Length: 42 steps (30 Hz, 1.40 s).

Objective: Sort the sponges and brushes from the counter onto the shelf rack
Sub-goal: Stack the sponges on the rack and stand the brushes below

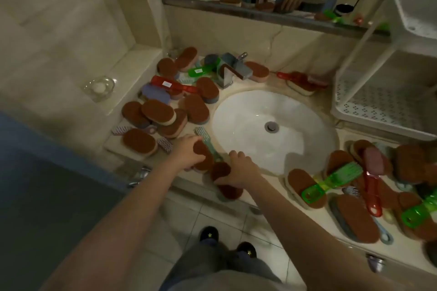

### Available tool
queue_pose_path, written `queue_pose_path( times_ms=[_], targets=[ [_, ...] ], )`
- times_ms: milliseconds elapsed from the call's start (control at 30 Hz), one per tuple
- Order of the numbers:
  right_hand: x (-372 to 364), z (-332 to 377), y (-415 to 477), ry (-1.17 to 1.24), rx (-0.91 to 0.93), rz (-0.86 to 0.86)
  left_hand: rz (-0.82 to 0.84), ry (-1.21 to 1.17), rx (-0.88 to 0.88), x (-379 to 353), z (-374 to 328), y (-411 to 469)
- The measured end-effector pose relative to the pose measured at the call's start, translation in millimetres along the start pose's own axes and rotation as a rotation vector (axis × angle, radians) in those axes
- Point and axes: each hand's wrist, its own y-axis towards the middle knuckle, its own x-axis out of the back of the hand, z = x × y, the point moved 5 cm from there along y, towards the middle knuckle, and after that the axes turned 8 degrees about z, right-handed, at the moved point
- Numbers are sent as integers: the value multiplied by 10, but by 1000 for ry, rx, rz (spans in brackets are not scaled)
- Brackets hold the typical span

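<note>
Several brown-topped oval sponges and coloured plastic brushes lie all over the counter around a white sink [238, 111]. At the counter's front edge my left hand [186, 151] grips one brown sponge [203, 156], which lies over a pale green brush [205, 139]. Just right of it my right hand [241, 170] holds another brown sponge [221, 171], with a further sponge [230, 192] below it at the edge. A white shelf rack [378, 104] stands at the right; its perforated lower tier holds nothing.
A steel tap [230, 69] rises behind the sink among sponges, a red brush [173, 85] and a green brush [201, 69]. More sponges and green [331, 179] and red [372, 186] brushes crowd the right counter. A glass soap dish [99, 87] sits on the left ledge. A mirror hangs above.
</note>
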Motion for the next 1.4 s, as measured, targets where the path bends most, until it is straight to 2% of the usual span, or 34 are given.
queue_pose_path(
  times_ms=[67,267,500,700,767,867,967,1100,1400],
  targets=[
    [-47,82,2,-93,-7,-8,52,178,-15,-24,3,4],
    [-138,135,59,-98,-42,0,183,380,-67,-152,61,82],
    [158,-24,88,38,-86,-47,313,619,-96,-256,112,183],
    [399,-62,123,208,-73,-138,280,650,-181,-262,100,275],
    [469,-49,140,281,-72,-190,227,592,-209,-211,93,295],
    [638,-29,177,454,-86,-304,57,371,-181,24,46,308],
    [855,32,228,649,-46,-388,-48,-16,-91,315,-41,338],
    [1210,130,232,818,76,-503,-70,-524,-46,621,-290,410],
    [2170,-54,-163,1046,256,-782,-167,-844,-175,1062,-1350,638]
  ],
)
